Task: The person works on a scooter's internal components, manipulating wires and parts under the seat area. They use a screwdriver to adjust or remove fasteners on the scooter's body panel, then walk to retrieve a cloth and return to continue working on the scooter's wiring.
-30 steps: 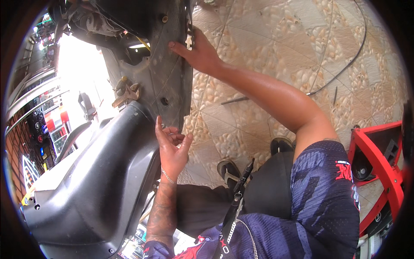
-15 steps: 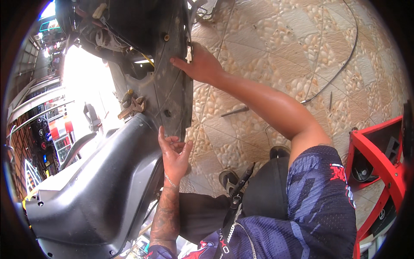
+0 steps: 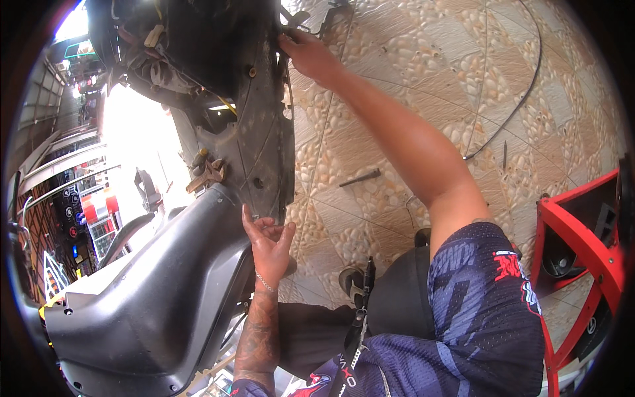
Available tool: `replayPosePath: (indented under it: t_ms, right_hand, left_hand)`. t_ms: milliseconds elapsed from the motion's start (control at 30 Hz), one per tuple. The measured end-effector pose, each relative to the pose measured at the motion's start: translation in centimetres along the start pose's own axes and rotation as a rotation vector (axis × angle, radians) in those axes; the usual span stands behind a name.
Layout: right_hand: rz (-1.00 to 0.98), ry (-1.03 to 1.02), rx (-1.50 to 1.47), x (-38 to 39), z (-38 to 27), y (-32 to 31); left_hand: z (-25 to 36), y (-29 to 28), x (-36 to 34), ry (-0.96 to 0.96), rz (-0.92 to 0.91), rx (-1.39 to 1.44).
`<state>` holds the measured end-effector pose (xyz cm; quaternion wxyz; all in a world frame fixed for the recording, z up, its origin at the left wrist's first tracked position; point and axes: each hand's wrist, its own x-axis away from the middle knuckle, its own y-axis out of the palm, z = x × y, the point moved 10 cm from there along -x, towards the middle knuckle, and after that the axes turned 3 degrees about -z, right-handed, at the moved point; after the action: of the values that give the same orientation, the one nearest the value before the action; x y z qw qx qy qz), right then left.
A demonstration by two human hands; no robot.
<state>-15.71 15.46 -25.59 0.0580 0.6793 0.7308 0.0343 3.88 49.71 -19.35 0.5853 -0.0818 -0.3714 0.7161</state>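
A scooter's dusty dark body panel [image 3: 254,142] runs down the upper middle. Its upper right edge is in my right hand [image 3: 311,58], thumb on the near face and the other fingers mostly hidden behind the edge. Below it lies a smooth black plastic cover [image 3: 149,284]. Beside that cover's upper right end is my left hand [image 3: 270,246], palm up, with forefinger and thumb apart and the other fingers loosely curled. Nothing I can make out is in it. A worn metal bracket [image 3: 208,175] sits where panel and cover meet.
Exposed wiring [image 3: 159,69] shows at the upper left. On the stone-patterned tile floor lie a black tool-like piece [image 3: 360,177], a thin dark rod [image 3: 505,155] and a long black cable [image 3: 522,99]. A red metal frame [image 3: 582,218] stands at the right.
My right hand has moved up along the panel's edge, farther from me. My left hand stays almost in place, its fingers slightly shifted. The view has shifted slightly.
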Motion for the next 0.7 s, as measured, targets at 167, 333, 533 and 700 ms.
replayPosePath:
  t_ms: [167, 333, 533, 700]
  right_hand:
    - [-0.002, -0.153, 0.312, -0.9, -1.1, -0.6]
    - [-0.046, -0.184, 0.371, -1.1, -2.5, -0.3]
    - [0.006, -0.234, 0.375, -0.2, -2.9, 0.1]
    - [0.042, -0.282, 0.109, -0.3, -1.7, -0.7]
  left_hand:
    - [0.0, 0.1, -0.1, -0.016, 0.001, -0.016]
    - [-0.3, 0.2, -0.2, -0.028, 0.002, 0.000]
    - [-0.2, 0.3, -0.2, -0.016, 0.002, -0.022]
    - [-0.2, 0.3, -0.2, -0.041, 0.006, -0.042]
